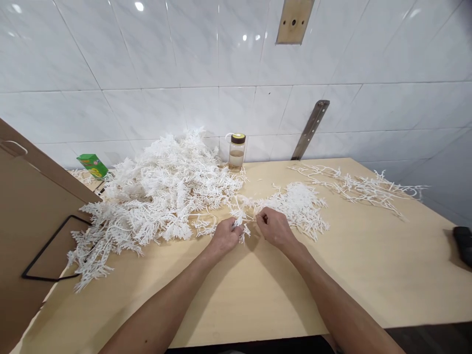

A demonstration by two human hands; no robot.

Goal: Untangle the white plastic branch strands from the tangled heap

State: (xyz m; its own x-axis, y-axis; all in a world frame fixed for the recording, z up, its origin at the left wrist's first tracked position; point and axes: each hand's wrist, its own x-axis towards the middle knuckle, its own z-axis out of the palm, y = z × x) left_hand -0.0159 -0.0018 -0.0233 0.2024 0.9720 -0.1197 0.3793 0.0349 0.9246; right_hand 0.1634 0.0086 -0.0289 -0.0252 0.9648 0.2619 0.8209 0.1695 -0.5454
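My left hand (226, 234) is closed on a white branching plastic sprig (240, 216), whose frilly tips stick out past the thumb. Just to the right, my right hand (273, 224) is curled with thumb and forefinger pinched; what it holds, if anything, is too small to make out. A large heap of white branching sprigs (165, 182) lies beyond and left of my left hand. Behind my right hand spreads a smaller pile of short white pieces (300, 206). Bare white stems (354, 187) lie farther right on the table.
A clear bottle with a dark and yellow lid (236, 151) stands against the tiled wall. A green box (92, 165) sits behind the heap. At left rises a cardboard box (44, 211); a black object (463, 243) rests at the table's (368, 275) right edge.
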